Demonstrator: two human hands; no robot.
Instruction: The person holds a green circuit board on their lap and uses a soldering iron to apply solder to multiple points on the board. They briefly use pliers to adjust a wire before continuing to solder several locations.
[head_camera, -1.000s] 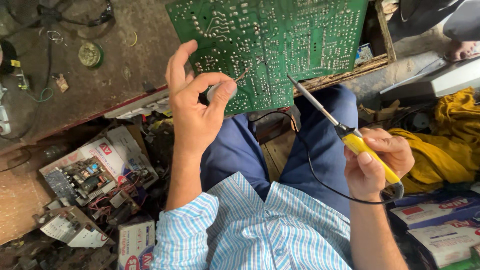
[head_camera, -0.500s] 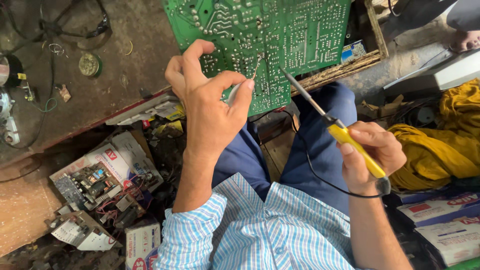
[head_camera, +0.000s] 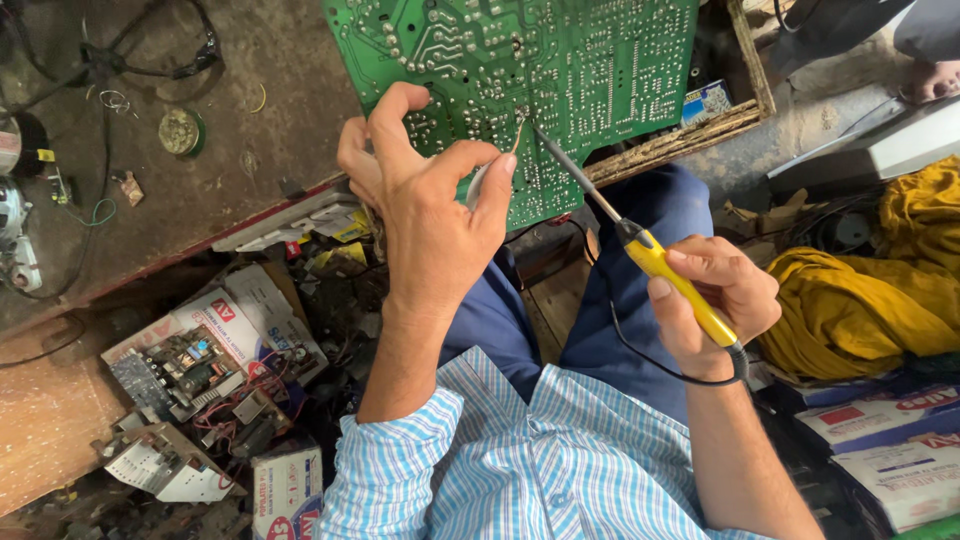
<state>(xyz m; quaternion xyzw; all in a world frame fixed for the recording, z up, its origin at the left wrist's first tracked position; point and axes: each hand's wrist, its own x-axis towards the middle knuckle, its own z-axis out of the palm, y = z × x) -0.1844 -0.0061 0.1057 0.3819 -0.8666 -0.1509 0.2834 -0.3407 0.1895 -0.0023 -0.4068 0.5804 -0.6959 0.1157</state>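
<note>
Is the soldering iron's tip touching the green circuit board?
Touching: in the head view the iron tip meets the board with no visible gap, beside the solder wire.

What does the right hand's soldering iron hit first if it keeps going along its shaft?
Likely the green circuit board: the soldering iron in the right hand points up-left, its tip seemingly at the board beside the solder wire held by the left hand. Contact depth is unclear.

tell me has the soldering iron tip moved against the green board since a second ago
Yes. The soldering iron tip has moved up and left: earlier it hung off the green circuit board lower edge; now it touches the solder side beside the wire in the left hand.
</note>
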